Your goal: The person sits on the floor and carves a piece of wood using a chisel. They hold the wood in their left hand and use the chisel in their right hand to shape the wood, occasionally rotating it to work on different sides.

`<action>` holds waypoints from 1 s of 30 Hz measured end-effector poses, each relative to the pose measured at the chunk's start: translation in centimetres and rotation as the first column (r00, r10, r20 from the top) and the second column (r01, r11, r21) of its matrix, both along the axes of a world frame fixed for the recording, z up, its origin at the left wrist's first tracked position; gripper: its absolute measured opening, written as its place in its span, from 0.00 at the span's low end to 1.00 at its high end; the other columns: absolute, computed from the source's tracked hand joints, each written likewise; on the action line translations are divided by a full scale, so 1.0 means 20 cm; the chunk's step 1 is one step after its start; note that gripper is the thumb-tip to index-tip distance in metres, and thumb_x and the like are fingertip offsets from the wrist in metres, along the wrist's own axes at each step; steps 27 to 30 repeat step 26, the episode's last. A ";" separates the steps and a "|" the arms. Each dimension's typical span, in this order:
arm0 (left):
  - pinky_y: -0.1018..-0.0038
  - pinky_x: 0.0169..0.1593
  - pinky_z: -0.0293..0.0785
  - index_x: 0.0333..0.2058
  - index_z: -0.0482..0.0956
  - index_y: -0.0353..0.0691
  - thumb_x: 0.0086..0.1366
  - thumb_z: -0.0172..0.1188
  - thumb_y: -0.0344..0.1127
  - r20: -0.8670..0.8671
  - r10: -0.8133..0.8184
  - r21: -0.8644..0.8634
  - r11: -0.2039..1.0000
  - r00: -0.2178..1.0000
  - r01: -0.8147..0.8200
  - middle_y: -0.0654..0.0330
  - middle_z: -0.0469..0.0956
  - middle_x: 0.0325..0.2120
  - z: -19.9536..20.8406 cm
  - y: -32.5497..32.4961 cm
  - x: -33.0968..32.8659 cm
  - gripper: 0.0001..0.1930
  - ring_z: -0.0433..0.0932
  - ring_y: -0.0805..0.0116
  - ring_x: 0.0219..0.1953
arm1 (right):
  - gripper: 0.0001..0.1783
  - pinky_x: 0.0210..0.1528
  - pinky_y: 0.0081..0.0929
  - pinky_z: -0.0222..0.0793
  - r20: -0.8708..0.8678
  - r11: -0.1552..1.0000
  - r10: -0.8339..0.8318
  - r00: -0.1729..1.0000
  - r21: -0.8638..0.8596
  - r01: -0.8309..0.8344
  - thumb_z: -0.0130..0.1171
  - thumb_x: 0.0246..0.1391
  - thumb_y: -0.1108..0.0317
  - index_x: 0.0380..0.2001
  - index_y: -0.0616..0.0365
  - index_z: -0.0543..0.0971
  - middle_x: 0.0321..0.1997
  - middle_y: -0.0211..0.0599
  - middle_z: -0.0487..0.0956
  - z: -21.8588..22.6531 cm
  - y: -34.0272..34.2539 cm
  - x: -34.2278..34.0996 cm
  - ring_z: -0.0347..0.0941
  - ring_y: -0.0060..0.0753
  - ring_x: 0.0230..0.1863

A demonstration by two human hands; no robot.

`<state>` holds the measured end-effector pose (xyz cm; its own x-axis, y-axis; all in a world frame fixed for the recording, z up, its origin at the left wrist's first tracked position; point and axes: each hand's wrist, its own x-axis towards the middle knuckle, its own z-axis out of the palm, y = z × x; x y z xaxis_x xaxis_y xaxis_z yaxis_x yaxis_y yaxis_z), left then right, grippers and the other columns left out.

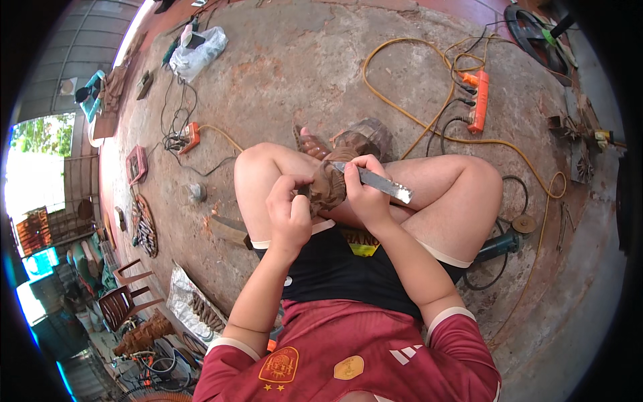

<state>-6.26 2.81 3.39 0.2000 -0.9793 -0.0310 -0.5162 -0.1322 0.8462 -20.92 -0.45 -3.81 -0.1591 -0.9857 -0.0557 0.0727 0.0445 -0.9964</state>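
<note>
I sit cross-legged with a brown carved wooden piece [328, 184] held up between my hands over my lap. My left hand [291, 208] has its fingers curled against the carving's left side; its fingertips are partly hidden. In my right hand [367, 194] is a flat grey metal blade [385, 183], gripped between thumb and fingers. The blade slants from the top of the carving down to the right, and its inner end lies against the wood. Just beyond the carving, a dark rounded object [365, 139] sits on the floor by my feet, partly covered.
An orange power strip [478, 102] with plugged cords lies ahead right, joined to a looping yellow cable [402, 41]. Beside my right knee is a teal angle grinder [497, 248]. Left are another orange socket block [190, 137], a clear cup [195, 193] and a sack with wooden pieces [191, 301].
</note>
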 end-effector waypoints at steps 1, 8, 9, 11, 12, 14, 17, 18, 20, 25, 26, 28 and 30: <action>0.71 0.38 0.72 0.37 0.79 0.29 0.54 0.46 0.25 0.006 -0.006 -0.006 1.000 1.000 0.006 0.50 0.78 0.30 0.00 0.00 0.00 0.15 0.76 0.63 0.32 | 0.09 0.22 0.27 0.65 -0.057 1.000 0.001 0.998 -0.016 -0.002 0.61 0.57 0.69 0.26 0.61 0.75 0.17 0.35 0.76 0.02 0.00 -0.01 0.71 0.22 0.18; 0.70 0.37 0.72 0.36 0.79 0.29 0.54 0.46 0.25 0.020 -0.025 -0.029 0.999 0.999 0.025 0.50 0.78 0.30 0.00 0.00 0.00 0.15 0.76 0.62 0.31 | 0.12 0.21 0.23 0.60 -0.044 0.998 -0.048 0.998 -0.035 0.046 0.59 0.60 0.70 0.23 0.62 0.73 0.14 0.29 0.71 -0.01 0.04 -0.01 0.64 0.15 0.19; 0.70 0.37 0.72 0.36 0.79 0.29 0.54 0.46 0.25 0.018 -0.021 -0.023 1.000 1.000 0.021 0.50 0.78 0.30 0.00 0.00 0.00 0.15 0.76 0.62 0.31 | 0.12 0.20 0.23 0.60 -0.056 0.998 -0.040 0.998 -0.056 0.037 0.59 0.60 0.70 0.23 0.62 0.73 0.14 0.29 0.71 0.01 0.03 -0.01 0.64 0.15 0.18; 0.70 0.37 0.72 0.36 0.79 0.29 0.54 0.46 0.25 0.010 -0.015 -0.015 1.000 1.000 0.015 0.50 0.78 0.30 0.00 -0.01 -0.01 0.15 0.76 0.62 0.31 | 0.13 0.20 0.24 0.59 -0.078 0.995 -0.024 0.997 -0.096 0.016 0.59 0.60 0.70 0.22 0.62 0.72 0.14 0.29 0.70 0.04 0.02 0.00 0.63 0.16 0.18; 0.70 0.37 0.72 0.36 0.79 0.29 0.54 0.46 0.25 0.006 -0.012 -0.010 1.000 1.000 0.013 0.50 0.78 0.31 0.00 0.00 -0.01 0.15 0.76 0.62 0.31 | 0.13 0.20 0.24 0.59 -0.084 0.995 -0.023 0.996 -0.102 0.015 0.58 0.60 0.70 0.22 0.62 0.72 0.14 0.29 0.70 0.04 0.02 0.00 0.63 0.16 0.18; 0.71 0.37 0.71 0.36 0.79 0.29 0.54 0.46 0.25 0.030 -0.028 -0.019 0.999 0.999 0.028 0.51 0.78 0.31 0.00 0.00 -0.01 0.14 0.76 0.63 0.31 | 0.13 0.20 0.25 0.58 -0.097 0.993 -0.028 0.995 -0.114 0.017 0.58 0.60 0.70 0.22 0.62 0.72 0.14 0.29 0.70 0.02 0.02 0.00 0.63 0.16 0.18; 0.71 0.36 0.71 0.36 0.79 0.29 0.54 0.46 0.25 0.008 -0.010 -0.032 0.999 1.000 0.011 0.51 0.79 0.31 0.00 0.00 -0.01 0.14 0.75 0.65 0.30 | 0.14 0.20 0.24 0.58 -0.155 0.995 -0.097 0.983 -0.016 0.096 0.58 0.60 0.70 0.21 0.61 0.71 0.14 0.29 0.70 -0.03 0.03 -0.02 0.63 0.16 0.18; 0.72 0.36 0.71 0.36 0.79 0.29 0.54 0.46 0.25 -0.008 0.002 -0.037 0.999 1.000 -0.002 0.51 0.79 0.30 0.00 0.00 -0.01 0.14 0.75 0.65 0.30 | 0.14 0.20 0.24 0.58 -0.096 0.995 -0.086 0.992 0.039 0.090 0.58 0.61 0.69 0.21 0.61 0.71 0.14 0.29 0.70 -0.03 0.03 -0.03 0.63 0.16 0.18; 0.72 0.36 0.71 0.37 0.79 0.29 0.54 0.46 0.25 -0.006 -0.009 -0.031 0.999 1.000 0.009 0.52 0.79 0.30 0.00 0.00 -0.01 0.15 0.75 0.65 0.30 | 0.15 0.20 0.25 0.58 -0.021 0.995 -0.090 0.996 -0.035 0.089 0.59 0.61 0.68 0.21 0.61 0.71 0.14 0.29 0.70 -0.03 0.03 -0.01 0.63 0.15 0.18; 0.72 0.36 0.71 0.37 0.79 0.29 0.54 0.46 0.25 -0.012 -0.009 -0.003 1.000 1.000 0.009 0.52 0.79 0.31 0.01 -0.01 -0.01 0.15 0.75 0.65 0.30 | 0.14 0.22 0.21 0.61 -0.091 0.994 0.030 0.995 -0.107 -0.040 0.59 0.62 0.66 0.23 0.61 0.73 0.15 0.27 0.72 0.01 0.02 0.00 0.65 0.14 0.19; 0.72 0.37 0.72 0.37 0.79 0.30 0.54 0.46 0.25 0.000 -0.020 0.005 1.000 1.000 0.020 0.52 0.79 0.31 0.01 0.00 0.00 0.15 0.76 0.65 0.31 | 0.13 0.23 0.19 0.62 -0.105 0.990 0.042 0.994 -0.128 -0.056 0.58 0.63 0.65 0.25 0.60 0.74 0.16 0.27 0.73 0.00 0.03 -0.01 0.66 0.14 0.20; 0.72 0.37 0.72 0.37 0.79 0.30 0.54 0.46 0.25 0.000 -0.020 0.005 1.000 1.000 0.020 0.52 0.79 0.31 0.01 0.00 0.00 0.15 0.76 0.65 0.31 | 0.13 0.23 0.19 0.62 -0.105 0.990 0.042 0.994 -0.128 -0.056 0.58 0.63 0.65 0.25 0.60 0.74 0.16 0.27 0.73 0.00 0.03 -0.01 0.66 0.14 0.20; 0.72 0.37 0.72 0.37 0.79 0.30 0.54 0.46 0.25 0.000 -0.020 0.005 1.000 1.000 0.020 0.52 0.79 0.31 0.01 0.00 0.00 0.15 0.76 0.65 0.31 | 0.13 0.23 0.19 0.62 -0.105 0.990 0.042 0.994 -0.128 -0.056 0.58 0.63 0.65 0.25 0.60 0.74 0.16 0.27 0.73 0.00 0.03 -0.01 0.66 0.14 0.20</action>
